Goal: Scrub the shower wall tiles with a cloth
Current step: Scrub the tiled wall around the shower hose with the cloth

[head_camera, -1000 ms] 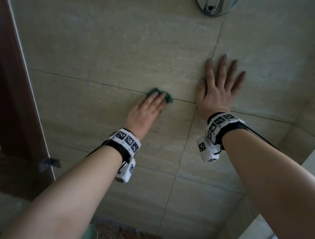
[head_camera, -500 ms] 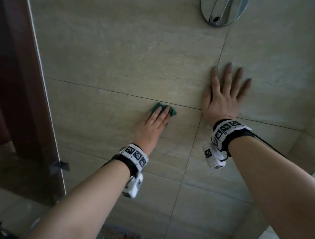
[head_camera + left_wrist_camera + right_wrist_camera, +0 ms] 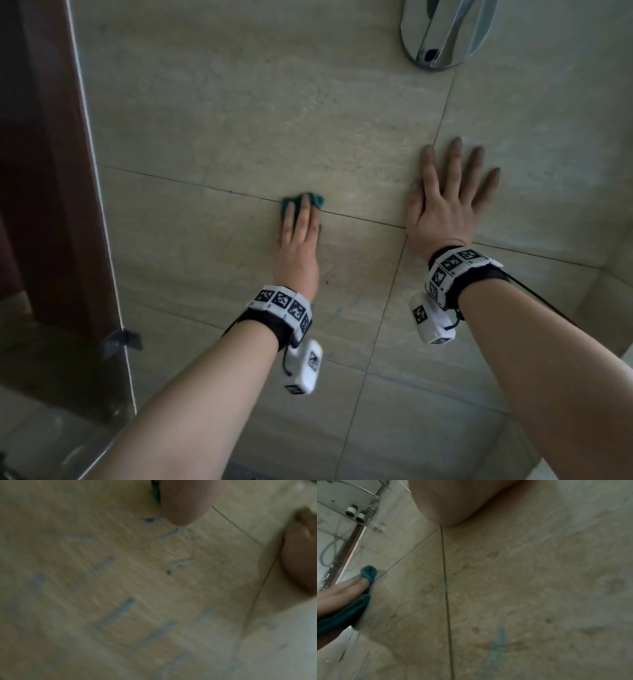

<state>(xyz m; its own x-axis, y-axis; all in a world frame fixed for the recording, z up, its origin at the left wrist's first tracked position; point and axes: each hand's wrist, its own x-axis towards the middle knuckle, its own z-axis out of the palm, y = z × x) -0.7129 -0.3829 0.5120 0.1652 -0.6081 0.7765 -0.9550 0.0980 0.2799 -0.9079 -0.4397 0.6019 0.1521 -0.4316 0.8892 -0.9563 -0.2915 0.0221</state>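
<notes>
The left hand [image 3: 297, 236] lies flat on the beige wall tiles [image 3: 260, 113], fingers straight and close together, pressing a small green cloth [image 3: 310, 199] against the wall; its grip is not curled round the fabric but bears down on it with extended fingers. The cloth sits on the horizontal grout line [image 3: 191, 187], its edges showing past the fingertips and beside the palm. From the right wrist view the same cloth [image 3: 346, 614] appears bunched under the left hand [image 3: 340, 589], between fingers and tile. The right hand [image 3: 445, 209] is spread flat on the wall well to the right of the cloth, fingers straight and fanned, holding nothing, its palm over the crossing of the grout lines. Blue marks [image 3: 118, 612] streak the tile below the left hand; the left wrist view is blurred, so their edges are unclear. A further blue smear [image 3: 498, 643] shows on the tile under the right wrist. A chrome fitting [image 3: 442, 34] is mounted on the wall above the right hand. A glass panel [image 3: 85, 240] with a dark frame stands at the left edge of the wall.
</notes>
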